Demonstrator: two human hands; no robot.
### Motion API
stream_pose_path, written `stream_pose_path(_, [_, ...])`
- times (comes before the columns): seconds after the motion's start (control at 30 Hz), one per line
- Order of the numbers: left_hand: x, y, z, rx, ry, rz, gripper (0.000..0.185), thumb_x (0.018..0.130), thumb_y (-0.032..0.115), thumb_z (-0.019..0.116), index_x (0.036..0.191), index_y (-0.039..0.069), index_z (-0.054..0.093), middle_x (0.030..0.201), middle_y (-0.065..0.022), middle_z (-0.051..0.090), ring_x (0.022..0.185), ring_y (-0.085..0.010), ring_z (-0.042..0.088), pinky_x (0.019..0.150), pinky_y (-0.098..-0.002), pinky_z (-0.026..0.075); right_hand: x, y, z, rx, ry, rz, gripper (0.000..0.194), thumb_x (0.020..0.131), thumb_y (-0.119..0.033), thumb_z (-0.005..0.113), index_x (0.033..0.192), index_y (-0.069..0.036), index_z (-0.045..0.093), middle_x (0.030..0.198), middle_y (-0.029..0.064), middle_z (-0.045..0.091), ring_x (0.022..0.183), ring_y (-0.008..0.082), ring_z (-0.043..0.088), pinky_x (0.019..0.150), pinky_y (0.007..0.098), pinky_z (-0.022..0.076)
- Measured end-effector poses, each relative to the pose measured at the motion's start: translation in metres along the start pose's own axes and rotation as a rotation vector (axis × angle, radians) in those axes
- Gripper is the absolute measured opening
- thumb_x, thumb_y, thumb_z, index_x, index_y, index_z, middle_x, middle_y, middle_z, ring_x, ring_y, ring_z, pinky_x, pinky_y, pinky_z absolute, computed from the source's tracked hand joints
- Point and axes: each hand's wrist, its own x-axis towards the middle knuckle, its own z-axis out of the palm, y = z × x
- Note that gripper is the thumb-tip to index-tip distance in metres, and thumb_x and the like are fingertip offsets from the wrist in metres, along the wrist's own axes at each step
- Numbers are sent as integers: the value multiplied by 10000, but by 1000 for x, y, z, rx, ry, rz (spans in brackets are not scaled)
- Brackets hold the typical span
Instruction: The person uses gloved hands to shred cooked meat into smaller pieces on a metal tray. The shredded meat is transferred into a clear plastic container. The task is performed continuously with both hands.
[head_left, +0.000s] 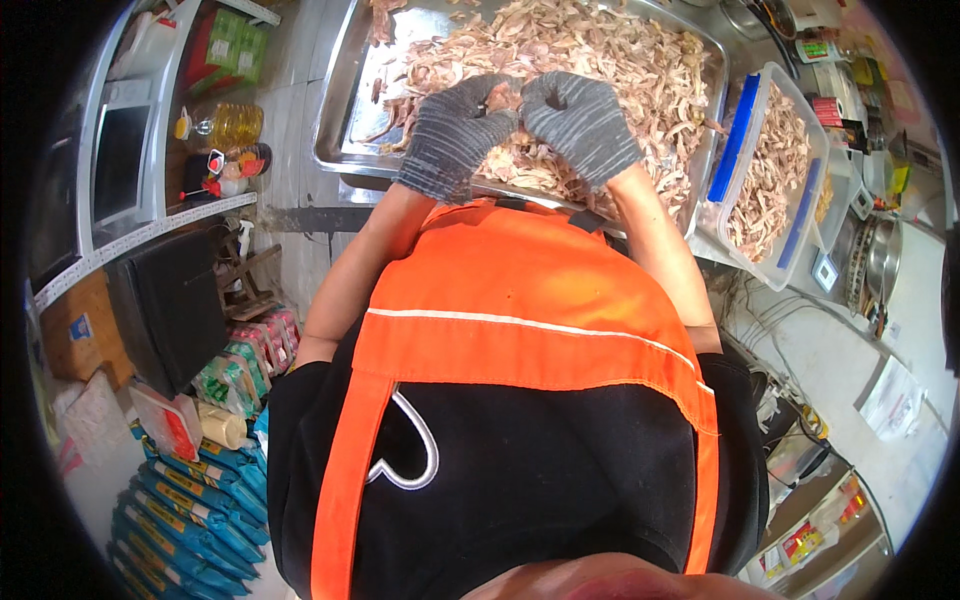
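Both of my hands wear grey striped knit gloves and meet over a large stainless-steel tray (367, 86). Between them is a small pinkish-brown piece of meat (501, 97). My left hand (459, 135) grips it with curled fingers. From the other side, the bent fingers of my right hand (581, 124) press against the same piece, though the fingertips are partly hidden. Beneath and beyond the hands, a thick layer of pale shredded meat (570, 45) covers much of the tray. A few darker pieces lie near its left side.
At the right, a clear plastic container (816, 139) with blue latches holds more shreds. Bottles, including yellow oil (236, 126), stand on the left shelf (154, 214). A black box-like object (169, 315) and stacked blue packages (187, 510) lie below. Metal bowls (883, 259) sit far right.
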Motion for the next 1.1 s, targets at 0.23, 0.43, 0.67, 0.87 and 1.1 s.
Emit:
stream_pose_path(0.23, [-5,-12,-3,-389,126,-95,213,743,58,663,945,-3,636,798,-38,640,695,-103,583,636,-252,490,19,24,27,267,274,79,142,799,-118,587,773,15,626,617,68,620,544,105,557,505,260,460])
stream_pose_path(0.43, [4,-20,-11,-774,192,-30,254,732,-5,671,981,-7,627,817,-47,638,712,-128,605,658,-256,514,26,29,0,242,451,147,130,793,-108,606,808,18,633,676,83,633,568,128,592,529,272,489])
stream_pose_path(0.67, [8,-22,-11,-307,76,-42,276,741,53,683,1005,6,619,870,-38,633,749,-98,580,669,-249,498,14,-1,13,124,52,-108,149,769,-133,634,842,-3,641,751,112,633,503,153,582,512,296,487])
stream_pose_path(0.87, [1,-20,-11,-218,86,39,186,729,59,688,910,30,660,836,-21,633,743,-88,578,671,-237,494,17,11,17,-32,88,-69,152,795,-137,575,774,0,637,629,79,608,518,123,562,504,282,470])
stream_pose_path(1.1, [2,-18,-6,-489,110,-26,160,738,41,664,898,41,660,766,-6,625,709,-76,569,659,-228,490,21,32,16,99,375,-29,197,799,-90,590,976,-13,631,810,87,637,615,137,585,571,275,501])
